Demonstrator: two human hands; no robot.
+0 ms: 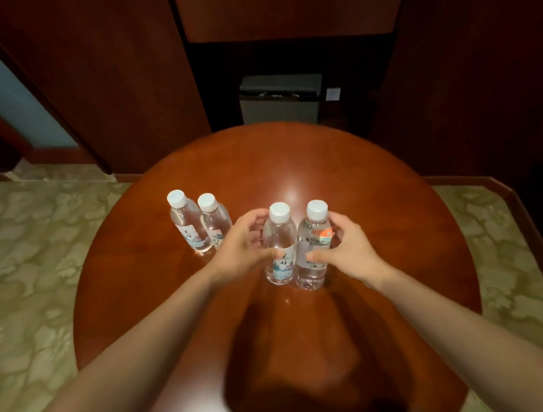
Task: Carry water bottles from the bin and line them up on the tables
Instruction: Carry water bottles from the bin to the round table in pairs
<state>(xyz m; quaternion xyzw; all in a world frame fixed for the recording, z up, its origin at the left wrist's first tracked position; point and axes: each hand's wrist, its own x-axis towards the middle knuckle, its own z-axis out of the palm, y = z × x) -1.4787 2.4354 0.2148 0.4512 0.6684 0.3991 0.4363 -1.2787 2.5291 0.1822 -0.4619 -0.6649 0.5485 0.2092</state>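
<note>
Left hand, right hand grip touching bottles, mid-table.

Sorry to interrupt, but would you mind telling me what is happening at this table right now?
A person is setting out water bottles on a round wooden table. The left hand grips one bottle and the right hand grips the bottle beside it; both stand upright, close together, near the middle of the table. Two more bottles already stand side by side to the left, untouched. All four have white caps. A grey bin sits on the floor beyond the table.
</note>
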